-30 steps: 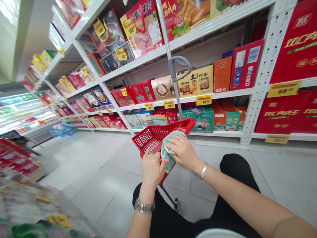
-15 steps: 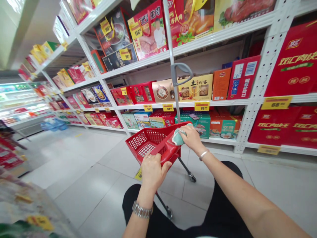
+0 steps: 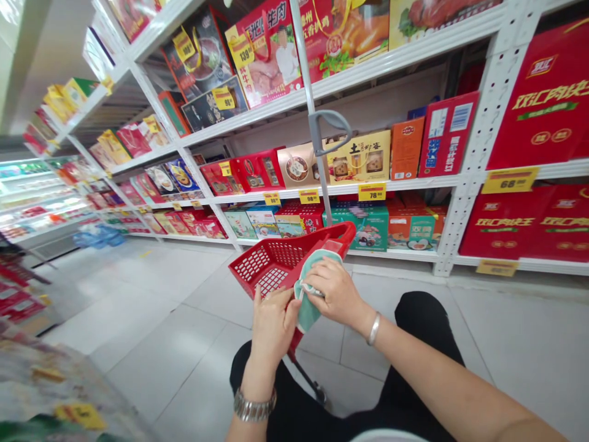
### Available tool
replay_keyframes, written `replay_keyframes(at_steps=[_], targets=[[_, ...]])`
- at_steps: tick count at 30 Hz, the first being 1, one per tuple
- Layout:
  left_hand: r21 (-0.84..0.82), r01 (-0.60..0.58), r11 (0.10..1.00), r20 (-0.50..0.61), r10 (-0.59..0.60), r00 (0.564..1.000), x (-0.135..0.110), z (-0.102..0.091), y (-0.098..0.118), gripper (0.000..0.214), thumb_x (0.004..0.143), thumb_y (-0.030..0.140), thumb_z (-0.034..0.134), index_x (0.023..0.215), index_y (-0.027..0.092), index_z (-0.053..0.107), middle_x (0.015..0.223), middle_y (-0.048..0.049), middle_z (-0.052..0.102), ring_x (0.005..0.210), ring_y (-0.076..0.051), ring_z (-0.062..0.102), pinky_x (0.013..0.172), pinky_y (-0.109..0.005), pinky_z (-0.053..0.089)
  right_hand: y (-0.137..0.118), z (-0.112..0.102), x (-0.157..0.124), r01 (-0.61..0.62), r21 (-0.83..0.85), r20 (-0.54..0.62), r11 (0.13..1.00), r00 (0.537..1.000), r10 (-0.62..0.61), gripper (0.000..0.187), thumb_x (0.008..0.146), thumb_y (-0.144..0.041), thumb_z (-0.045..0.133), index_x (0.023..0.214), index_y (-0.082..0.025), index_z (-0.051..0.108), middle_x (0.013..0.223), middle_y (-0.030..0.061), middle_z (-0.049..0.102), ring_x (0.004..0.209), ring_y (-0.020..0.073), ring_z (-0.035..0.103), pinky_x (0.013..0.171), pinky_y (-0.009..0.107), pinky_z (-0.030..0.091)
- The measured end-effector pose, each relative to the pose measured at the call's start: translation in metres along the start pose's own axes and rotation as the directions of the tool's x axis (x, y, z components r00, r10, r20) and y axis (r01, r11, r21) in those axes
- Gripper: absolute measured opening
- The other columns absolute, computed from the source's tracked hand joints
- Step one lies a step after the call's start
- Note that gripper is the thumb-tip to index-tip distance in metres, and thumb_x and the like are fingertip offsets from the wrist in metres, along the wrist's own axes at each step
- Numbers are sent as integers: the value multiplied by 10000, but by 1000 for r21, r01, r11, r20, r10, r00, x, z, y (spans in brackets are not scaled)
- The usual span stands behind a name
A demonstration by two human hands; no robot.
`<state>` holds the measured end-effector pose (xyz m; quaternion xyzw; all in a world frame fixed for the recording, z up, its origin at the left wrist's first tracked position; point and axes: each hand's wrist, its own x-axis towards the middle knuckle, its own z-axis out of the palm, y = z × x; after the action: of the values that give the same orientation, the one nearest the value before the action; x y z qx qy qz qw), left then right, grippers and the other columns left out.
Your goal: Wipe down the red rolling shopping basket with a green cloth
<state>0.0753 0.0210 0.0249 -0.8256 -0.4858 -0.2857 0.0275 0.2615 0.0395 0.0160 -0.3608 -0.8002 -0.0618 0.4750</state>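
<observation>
A red plastic shopping basket [image 3: 269,248] with perforated sides and small wheels on thin grey legs stands in front of my knees. My left hand [image 3: 272,322] grips its near rim, thumb towards the cloth. My right hand [image 3: 335,288] is closed on a pale green cloth [image 3: 307,314] with a white edge, pressed against the red rim beside my left thumb. Part of the cloth hangs over the near side. A long pole with a grey loop handle [image 3: 332,132] rises behind the basket's far end. My hands and the cloth cover much of the near rim.
White metal shelves [image 3: 396,184] with boxed foods and yellow price tags run along the far side. Large red boxes [image 3: 543,110] stack at the right. A display stand [image 3: 59,380] is at lower left. Pale tiles [image 3: 184,344] cover the floor.
My right hand has drawn the cloth along the rim from the far right end towards my left hand. More of the cloth shows now. My left hand stays on the rim.
</observation>
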Motion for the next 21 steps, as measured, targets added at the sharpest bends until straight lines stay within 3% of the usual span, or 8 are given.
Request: replay_keyframes(at_steps=[3, 7, 10, 12, 14, 17, 21], targets=[[-99, -20, 995, 12, 21, 1000, 0, 5, -8, 511, 1014, 377, 229, 1124, 251, 711, 1123, -78, 762, 1162, -263, 645, 1163, -659, 234, 6, -8, 1, -24, -5, -20, 1000, 1000, 23, 146, 920, -247, 554, 866, -227, 688, 900, 57, 719, 949, 231, 609, 998, 444, 426], [-168, -62, 984, -5, 62, 998, 1, 18, 2, 595, 1022, 466, 159, 1287, 220, 631, 1219, -111, 724, 1206, -252, 622, 1165, -591, 287, 13, -17, -1, -68, -22, -71, 997, 995, 67, 199, 946, -268, 544, 822, -222, 693, 874, 64, 728, 902, 226, 631, 971, 436, 449], [-198, -77, 977, -57, 67, 996, 3, 27, 20, 736, 996, 599, 115, 1554, 148, 281, 1259, -171, 689, 1181, -256, 639, 1162, -569, 298, 12, -23, -6, -123, -20, -101, 992, 988, 120, 178, 948, -291, 563, 879, -221, 711, 923, 70, 741, 948, 241, 644, 1016, 475, 433], [-185, -91, 979, -100, 73, 992, 2, 31, 31, 850, 961, 670, 98, 1595, 111, 11, 1286, -209, 662, 1192, -270, 634, 1139, -556, 334, 6, -27, -11, -130, -1, -103, 991, 986, 129, 158, 938, -294, 576, 941, -232, 721, 995, 73, 747, 1011, 253, 645, 1050, 500, 415], [-137, -115, 984, -136, 96, 986, 0, 34, 39, 889, 939, 695, 73, 1580, 110, -116, 1375, -249, 589, 1259, -292, 591, 1106, -549, 375, -3, -31, -17, -100, 20, -77, 995, 992, 102, 159, 929, -290, 579, 978, -247, 723, 1044, 71, 746, 1069, 259, 640, 1066, 504, 411], [-73, -160, 984, -161, 146, 976, -4, 34, 45, 925, 905, 721, 34, 1575, 109, -140, 1445, -279, 512, 1314, -324, 543, 1085, -561, 391, -9, -39, -20, -44, 41, -15, 998, 999, 45, 168, 930, -277, 568, 990, -256, 723, 1031, 60, 752, 1071, 247, 651, 1046, 474, 433], [-73, -189, 979, -130, 178, 975, -11, 30, 49, 1012, 855, 777, 70, 1578, 94, -118, 1355, -269, 590, 1265, -342, 574, 1068, -559, 405, 11, -48, -7, -46, 3, 37, 999, 998, 46, 157, 932, -278, 578, 951, -247, 731, 988, 51, 760, 981, 225, 674, 1001, 436, 452]])
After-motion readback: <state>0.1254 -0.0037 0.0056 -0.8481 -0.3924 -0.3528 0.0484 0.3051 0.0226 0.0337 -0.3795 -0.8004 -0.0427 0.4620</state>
